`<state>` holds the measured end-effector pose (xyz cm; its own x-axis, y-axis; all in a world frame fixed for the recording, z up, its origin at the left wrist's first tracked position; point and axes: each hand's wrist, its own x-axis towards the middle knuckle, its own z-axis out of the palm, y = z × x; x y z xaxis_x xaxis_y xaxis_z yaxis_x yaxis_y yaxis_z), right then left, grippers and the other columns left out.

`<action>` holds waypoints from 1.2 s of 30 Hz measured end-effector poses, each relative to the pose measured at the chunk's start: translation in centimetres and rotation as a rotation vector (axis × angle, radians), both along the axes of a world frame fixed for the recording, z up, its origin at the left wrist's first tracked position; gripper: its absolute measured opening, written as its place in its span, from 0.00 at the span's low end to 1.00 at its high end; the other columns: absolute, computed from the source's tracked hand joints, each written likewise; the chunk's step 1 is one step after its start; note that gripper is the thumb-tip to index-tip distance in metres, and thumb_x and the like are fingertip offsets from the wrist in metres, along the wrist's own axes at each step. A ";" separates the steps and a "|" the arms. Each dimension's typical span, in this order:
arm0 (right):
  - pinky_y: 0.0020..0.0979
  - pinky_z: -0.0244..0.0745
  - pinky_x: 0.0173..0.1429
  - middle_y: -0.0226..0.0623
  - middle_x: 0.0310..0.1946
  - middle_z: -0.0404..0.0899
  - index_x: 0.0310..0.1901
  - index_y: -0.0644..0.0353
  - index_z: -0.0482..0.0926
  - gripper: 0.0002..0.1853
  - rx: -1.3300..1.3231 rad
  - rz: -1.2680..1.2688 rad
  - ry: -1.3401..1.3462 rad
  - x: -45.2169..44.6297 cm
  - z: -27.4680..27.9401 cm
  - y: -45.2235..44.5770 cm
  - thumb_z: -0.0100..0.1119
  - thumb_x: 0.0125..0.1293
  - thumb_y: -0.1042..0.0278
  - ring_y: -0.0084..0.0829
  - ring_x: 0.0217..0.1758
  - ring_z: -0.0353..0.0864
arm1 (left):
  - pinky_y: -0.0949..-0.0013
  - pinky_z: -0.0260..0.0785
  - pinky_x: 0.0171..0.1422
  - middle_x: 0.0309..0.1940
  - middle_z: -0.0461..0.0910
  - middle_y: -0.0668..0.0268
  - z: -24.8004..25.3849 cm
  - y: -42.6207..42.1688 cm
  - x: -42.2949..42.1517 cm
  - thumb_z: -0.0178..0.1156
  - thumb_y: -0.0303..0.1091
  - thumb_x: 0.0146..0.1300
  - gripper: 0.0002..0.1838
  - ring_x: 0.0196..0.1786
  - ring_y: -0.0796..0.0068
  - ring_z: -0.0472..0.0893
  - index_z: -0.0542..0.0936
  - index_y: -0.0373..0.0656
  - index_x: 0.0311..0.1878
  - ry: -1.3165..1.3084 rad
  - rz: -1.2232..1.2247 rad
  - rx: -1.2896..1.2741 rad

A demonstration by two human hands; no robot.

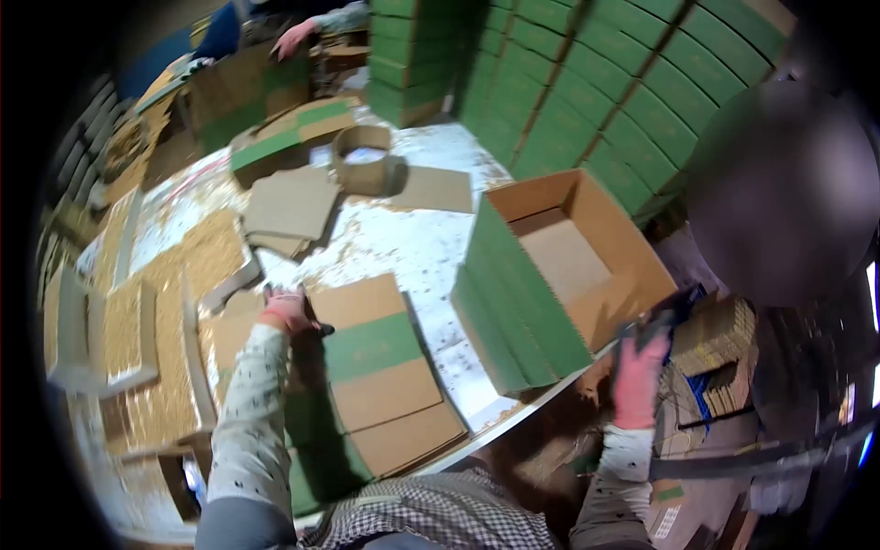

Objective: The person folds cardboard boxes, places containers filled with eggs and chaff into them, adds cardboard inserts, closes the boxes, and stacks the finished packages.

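My left hand (290, 310), in a pink glove with dark fingertips, lies with its fingers apart on flattened cardboard boxes (371, 362) of brown and green. My right hand (640, 371), gloved the same way, is at the near right corner of an open cardboard box (522, 302). Motion smears its fingers, so whether they grip the box edge cannot be told. The box stands at the table's edge, its open top showing a brown inside and a pale bottom. Its outer side facing left is green.
Tall stacks of green boxes (587, 92) stand behind the white table (426, 243). Cardboard sheets (293, 206) and a round cardboard ring (362, 163) lie on it. Trays with tan crumbly material (165, 339) are at left. Another person's gloved hand (295, 38) is at the far side.
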<state>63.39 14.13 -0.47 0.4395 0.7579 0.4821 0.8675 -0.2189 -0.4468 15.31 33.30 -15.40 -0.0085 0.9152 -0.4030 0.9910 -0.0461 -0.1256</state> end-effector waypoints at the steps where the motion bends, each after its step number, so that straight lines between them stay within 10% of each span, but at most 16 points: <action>1: 0.39 0.48 0.72 0.56 0.68 0.49 0.68 0.70 0.46 0.32 0.175 -0.014 0.295 -1.8 2.7 -0.6 0.47 0.68 0.71 0.44 0.71 0.52 | 0.52 0.48 0.70 0.61 0.66 0.51 -0.1 -1.0 -2.3 0.70 0.62 0.35 0.54 0.67 0.52 0.61 0.62 0.42 0.64 -0.100 0.014 0.018; 3: 0.37 0.52 0.70 0.49 0.68 0.53 0.68 0.68 0.47 0.33 0.519 0.362 0.318 -7.2 7.0 0.3 0.50 0.66 0.70 0.37 0.70 0.55 | 0.52 0.51 0.68 0.51 0.74 0.57 0.0 -3.5 -5.5 0.70 0.61 0.35 0.42 0.60 0.57 0.68 0.72 0.46 0.53 -0.359 0.011 0.474; 6: 0.42 0.57 0.69 0.50 0.64 0.57 0.64 0.66 0.58 0.40 0.359 1.018 0.327 -14.8 9.4 1.0 0.66 0.54 0.58 0.45 0.68 0.56 | 0.55 0.55 0.67 0.40 0.74 0.63 14.3 -10.6 -1.2 0.74 0.46 0.31 0.37 0.50 0.61 0.72 0.73 0.47 0.49 -0.375 -0.258 0.852; 10: 0.43 0.54 0.67 0.46 0.55 0.68 0.59 0.65 0.66 0.40 -0.286 1.188 -0.855 -23.0 7.5 4.4 0.57 0.54 0.39 0.44 0.59 0.66 | 0.46 0.48 0.70 0.49 0.71 0.57 18.7 -21.2 2.2 0.71 0.49 0.37 0.40 0.60 0.57 0.66 0.70 0.47 0.57 -0.379 -0.255 0.861; 14: 0.36 0.70 0.54 0.53 0.49 0.74 0.62 0.68 0.60 0.38 -0.506 1.413 -0.561 -24.4 8.0 6.7 0.53 0.61 0.42 0.46 0.50 0.76 | 0.44 0.51 0.68 0.49 0.76 0.70 16.2 -30.2 2.5 0.63 0.40 0.50 0.16 0.59 0.63 0.71 0.78 0.50 0.43 -0.482 -0.296 1.041; 19: 0.40 0.74 0.41 0.49 0.34 0.79 0.60 0.63 0.63 0.31 -0.229 1.374 -0.575 -32.3 5.4 10.3 0.55 0.61 0.52 0.46 0.37 0.80 | 0.62 0.69 0.57 0.39 0.76 0.65 21.4 -34.8 1.8 0.58 0.40 0.51 0.16 0.48 0.67 0.76 0.77 0.49 0.45 -0.735 -0.806 0.615; 21: 0.42 0.66 0.57 0.47 0.47 0.75 0.59 0.63 0.65 0.34 -0.250 1.312 -0.679 -34.3 6.3 7.8 0.64 0.54 0.53 0.44 0.52 0.74 | 0.60 0.69 0.57 0.48 0.76 0.57 24.3 -34.0 -2.1 0.64 0.46 0.47 0.29 0.50 0.55 0.77 0.74 0.44 0.53 -1.017 -0.319 0.590; 23: 0.45 0.54 0.68 0.46 0.57 0.67 0.58 0.62 0.66 0.37 0.072 1.433 -0.696 -33.5 7.4 6.2 0.69 0.47 0.55 0.46 0.63 0.64 | 0.57 0.60 0.65 0.55 0.72 0.48 20.0 -31.4 -4.5 0.60 0.48 0.54 0.35 0.60 0.52 0.70 0.67 0.34 0.60 -0.174 0.139 1.110; 25: 0.47 0.43 0.74 0.47 0.62 0.62 0.57 0.61 0.68 0.40 0.011 1.554 -0.556 -29.5 9.6 4.5 0.74 0.40 0.57 0.48 0.70 0.54 | 0.60 0.54 0.70 0.59 0.68 0.48 18.5 -29.2 -7.0 0.60 0.46 0.58 0.35 0.64 0.55 0.67 0.63 0.33 0.63 -0.500 0.314 0.785; 27: 0.49 0.44 0.73 0.43 0.64 0.62 0.59 0.56 0.68 0.47 -0.754 2.074 -0.429 -24.5 10.4 5.7 0.77 0.33 0.52 0.47 0.71 0.52 | 0.58 0.55 0.69 0.56 0.72 0.52 20.6 -28.9 -5.9 0.58 0.48 0.59 0.31 0.62 0.56 0.69 0.68 0.38 0.61 -0.233 0.144 0.617; 32: 0.51 0.38 0.73 0.42 0.63 0.62 0.59 0.55 0.69 0.42 -0.360 1.547 -0.428 -29.0 -0.1 -0.2 0.72 0.38 0.54 0.48 0.71 0.52 | 0.59 0.57 0.67 0.45 0.77 0.56 20.2 -23.7 -5.3 0.54 0.55 0.59 0.25 0.52 0.57 0.74 0.79 0.41 0.43 -0.303 0.029 0.279; 33: 0.47 0.49 0.71 0.44 0.61 0.65 0.58 0.58 0.68 0.39 -0.400 1.510 -0.807 -29.0 -1.6 -0.2 0.70 0.40 0.59 0.46 0.66 0.60 | 0.59 0.56 0.67 0.44 0.77 0.56 18.5 -22.5 -4.6 0.54 0.55 0.59 0.25 0.53 0.58 0.73 0.80 0.40 0.40 -0.294 0.031 0.391; 36: 0.43 0.57 0.67 0.46 0.54 0.69 0.59 0.60 0.68 0.36 -0.274 1.664 -0.722 -28.3 6.7 4.4 0.66 0.49 0.51 0.46 0.62 0.65 | 0.55 0.51 0.68 0.46 0.74 0.58 13.0 -20.0 -2.6 0.54 0.52 0.57 0.23 0.56 0.58 0.69 0.82 0.39 0.34 -0.390 0.122 0.598</action>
<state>35.12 18.51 6.24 -0.9753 0.2202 0.0157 0.2196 0.9750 -0.0351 12.67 13.34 -2.41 -0.0827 0.9816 0.1721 0.9625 0.0340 0.2690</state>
